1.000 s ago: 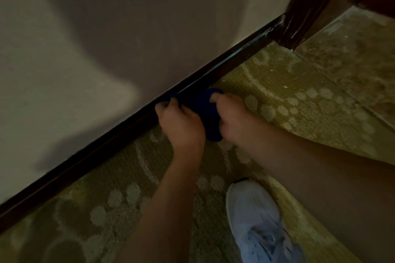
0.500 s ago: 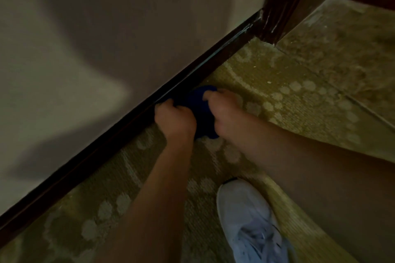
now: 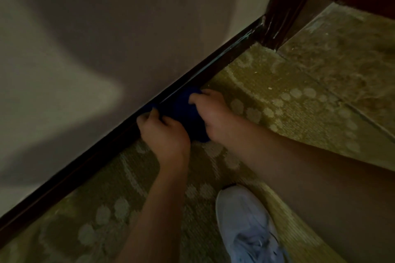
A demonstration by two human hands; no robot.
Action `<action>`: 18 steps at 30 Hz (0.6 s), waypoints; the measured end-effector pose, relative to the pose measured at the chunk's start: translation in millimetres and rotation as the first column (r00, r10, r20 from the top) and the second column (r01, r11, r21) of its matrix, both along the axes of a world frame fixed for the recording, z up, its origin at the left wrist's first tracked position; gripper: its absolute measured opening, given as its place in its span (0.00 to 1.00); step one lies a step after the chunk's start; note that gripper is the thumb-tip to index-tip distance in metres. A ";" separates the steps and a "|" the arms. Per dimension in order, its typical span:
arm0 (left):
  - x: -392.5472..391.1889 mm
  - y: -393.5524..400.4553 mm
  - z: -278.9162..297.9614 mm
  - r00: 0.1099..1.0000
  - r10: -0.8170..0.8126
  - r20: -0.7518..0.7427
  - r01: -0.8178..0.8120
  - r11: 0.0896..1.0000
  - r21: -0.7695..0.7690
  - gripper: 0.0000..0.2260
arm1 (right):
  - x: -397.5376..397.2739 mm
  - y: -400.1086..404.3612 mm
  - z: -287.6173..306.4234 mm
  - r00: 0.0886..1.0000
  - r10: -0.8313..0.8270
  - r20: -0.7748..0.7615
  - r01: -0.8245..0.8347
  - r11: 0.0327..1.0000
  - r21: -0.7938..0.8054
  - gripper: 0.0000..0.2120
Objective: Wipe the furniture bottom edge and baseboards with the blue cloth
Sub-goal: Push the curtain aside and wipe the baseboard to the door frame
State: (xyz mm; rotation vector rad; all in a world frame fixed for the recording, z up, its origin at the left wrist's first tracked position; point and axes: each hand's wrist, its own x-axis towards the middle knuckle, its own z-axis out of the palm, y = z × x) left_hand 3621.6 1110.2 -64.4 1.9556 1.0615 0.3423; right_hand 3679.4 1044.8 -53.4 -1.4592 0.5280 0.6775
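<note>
Where the pale wall (image 3: 89, 34) meets the floor, a dark baseboard (image 3: 70, 177) runs diagonally from lower left up to a dark wooden door frame (image 3: 284, 6) at upper right. Green carpet (image 3: 288, 100) with pale dot patterns lies open to the right of the hands, crossed by a seam. A white shoe (image 3: 245, 226) stands on it near the bottom; no writing on it can be read. The blue cloth (image 3: 188, 113) is pressed against the baseboard's lower edge. The left hand (image 3: 166, 134) and right hand (image 3: 211, 115) flank it, fingers curled tight into the cloth.
</note>
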 end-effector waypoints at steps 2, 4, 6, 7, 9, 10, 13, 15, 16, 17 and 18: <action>18.1 -9.4 2.0 0.998 -0.069 -0.011 0.069 0.997 -0.039 0.17 | 10.2 -15.7 -0.7 0.994 -0.107 -0.003 0.107 0.994 -0.009 0.13; 30.3 -12.9 5.6 0.990 -0.136 -0.049 0.133 0.989 -0.059 0.18 | 15.8 -23.8 -3.3 0.983 -0.181 -0.014 0.182 0.983 0.000 0.17; 22.0 -3.8 7.5 0.981 -0.166 -0.104 0.164 0.986 -0.029 0.18 | 14.0 -19.4 -5.4 0.983 -0.181 -0.016 0.181 0.983 0.011 0.21; 11.4 5.6 6.8 0.978 -0.170 -0.119 0.172 0.985 0.008 0.18 | 10.3 -12.7 -4.9 0.988 -0.155 -0.013 0.155 0.988 0.022 0.22; -12.9 26.2 2.4 0.972 -0.194 -0.132 0.208 0.972 0.110 0.17 | 0.7 2.9 -5.2 0.999 -0.049 0.002 0.049 0.998 0.030 0.20; -20.4 32.6 0.8 0.965 -0.216 -0.151 0.240 0.957 0.161 0.17 | -3.1 9.1 -5.8 1.000 0.024 0.009 -0.024 0.999 0.022 0.18; -15.9 32.8 -0.3 0.949 -0.240 -0.204 0.282 0.936 0.211 0.16 | -4.7 10.9 -4.2 0.996 0.088 -0.015 -0.088 0.996 0.011 0.09; 2.1 16.3 2.4 0.941 -0.278 -0.195 0.315 0.928 0.197 0.16 | 6.7 -3.3 -4.1 0.999 0.028 -0.017 -0.028 0.999 -0.018 0.13; 13.0 5.0 4.1 0.937 -0.300 -0.181 0.330 0.929 0.166 0.17 | 13.5 -12.6 -6.6 1.000 -0.029 -0.012 0.029 0.999 -0.026 0.17; 25.1 -6.1 4.6 0.935 -0.316 -0.163 0.337 0.933 0.126 0.17 | 20.3 -22.7 -7.3 0.995 -0.098 -0.006 0.098 0.995 -0.026 0.19; 38.5 -15.3 5.4 0.932 -0.331 -0.148 0.346 0.934 0.092 0.18 | 28.0 -31.9 -8.1 0.986 -0.167 0.002 0.167 0.986 -0.016 0.21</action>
